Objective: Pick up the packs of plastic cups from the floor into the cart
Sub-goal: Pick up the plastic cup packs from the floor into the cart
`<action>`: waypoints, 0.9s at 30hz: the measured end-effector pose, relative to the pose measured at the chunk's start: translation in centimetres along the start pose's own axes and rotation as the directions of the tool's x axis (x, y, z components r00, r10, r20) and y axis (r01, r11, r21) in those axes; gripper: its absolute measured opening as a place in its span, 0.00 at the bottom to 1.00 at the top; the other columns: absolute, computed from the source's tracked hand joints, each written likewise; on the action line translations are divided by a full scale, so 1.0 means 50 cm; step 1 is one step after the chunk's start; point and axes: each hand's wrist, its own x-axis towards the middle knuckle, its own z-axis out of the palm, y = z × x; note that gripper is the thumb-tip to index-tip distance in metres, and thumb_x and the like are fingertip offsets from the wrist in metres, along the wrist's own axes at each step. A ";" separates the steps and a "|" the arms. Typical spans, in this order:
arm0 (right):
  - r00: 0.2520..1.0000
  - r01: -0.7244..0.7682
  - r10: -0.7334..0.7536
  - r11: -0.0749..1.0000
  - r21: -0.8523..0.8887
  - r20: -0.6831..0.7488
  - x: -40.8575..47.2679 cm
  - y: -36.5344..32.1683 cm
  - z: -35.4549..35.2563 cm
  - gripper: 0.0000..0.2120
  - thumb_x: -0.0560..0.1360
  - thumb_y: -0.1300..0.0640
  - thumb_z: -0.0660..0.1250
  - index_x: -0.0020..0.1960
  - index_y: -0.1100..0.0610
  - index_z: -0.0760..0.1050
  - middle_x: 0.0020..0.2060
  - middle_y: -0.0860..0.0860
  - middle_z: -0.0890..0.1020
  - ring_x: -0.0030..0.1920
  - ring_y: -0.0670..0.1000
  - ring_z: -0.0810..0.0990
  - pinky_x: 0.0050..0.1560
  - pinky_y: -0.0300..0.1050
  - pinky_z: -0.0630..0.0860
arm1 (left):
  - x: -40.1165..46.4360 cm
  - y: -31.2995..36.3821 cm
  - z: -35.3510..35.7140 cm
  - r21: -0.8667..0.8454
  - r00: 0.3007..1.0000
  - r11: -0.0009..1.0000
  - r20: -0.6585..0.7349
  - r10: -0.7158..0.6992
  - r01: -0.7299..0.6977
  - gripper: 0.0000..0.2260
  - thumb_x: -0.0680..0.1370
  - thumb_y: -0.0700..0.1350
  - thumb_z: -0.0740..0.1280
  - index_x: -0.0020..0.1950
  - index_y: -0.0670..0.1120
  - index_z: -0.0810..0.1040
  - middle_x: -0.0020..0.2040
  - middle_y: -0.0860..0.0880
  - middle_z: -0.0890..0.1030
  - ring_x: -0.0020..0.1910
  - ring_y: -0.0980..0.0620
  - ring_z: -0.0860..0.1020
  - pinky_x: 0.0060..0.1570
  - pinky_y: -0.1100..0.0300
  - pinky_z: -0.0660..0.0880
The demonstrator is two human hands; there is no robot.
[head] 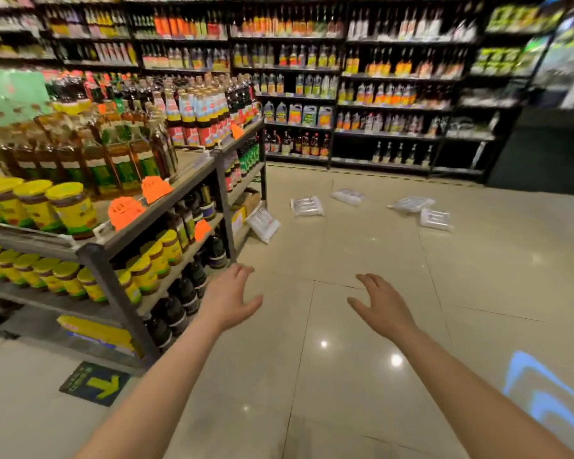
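- Ahead of my hands, well apart from them, five packs of plastic cups (pixel 307 207) are lying scattered on the tiled floor (pixel 362 326).
- I am holding my left hand (pixel 231 298) and right hand (pixel 383 308) out, fingers relaxed, gripping nothing.
- Left of my left hand, a shelf rack (pixel 120 256) is carrying jars and bottles.

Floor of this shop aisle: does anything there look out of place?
Yes. Five clear packs of cups lie scattered on the tiles: one leans against the shelf unit, the others lie loose further out, off any shelf.
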 end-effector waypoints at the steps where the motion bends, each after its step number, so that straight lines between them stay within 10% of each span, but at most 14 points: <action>1: 1.000 -0.016 0.016 1.000 0.005 -0.010 0.027 0.014 0.000 0.29 0.77 0.43 0.61 0.74 0.53 0.62 0.72 0.52 0.65 0.72 0.52 0.64 0.70 0.49 0.63 | 0.040 -0.001 0.012 -0.010 1.000 1.000 0.005 0.016 -0.016 0.29 0.73 0.60 0.65 0.69 0.47 0.69 0.63 0.48 0.72 0.61 0.47 0.73 0.57 0.53 0.72; 27: 0.969 -0.238 0.238 0.971 0.005 -0.073 0.914 0.321 -0.034 0.32 0.75 0.41 0.63 0.74 0.52 0.62 0.71 0.52 0.68 0.70 0.53 0.67 0.68 0.49 0.65 | 1.110 -0.011 0.264 -0.075 0.978 0.980 0.089 0.190 -0.183 0.37 0.67 0.68 0.53 0.68 0.46 0.70 0.63 0.48 0.73 0.62 0.46 0.72 0.61 0.47 0.70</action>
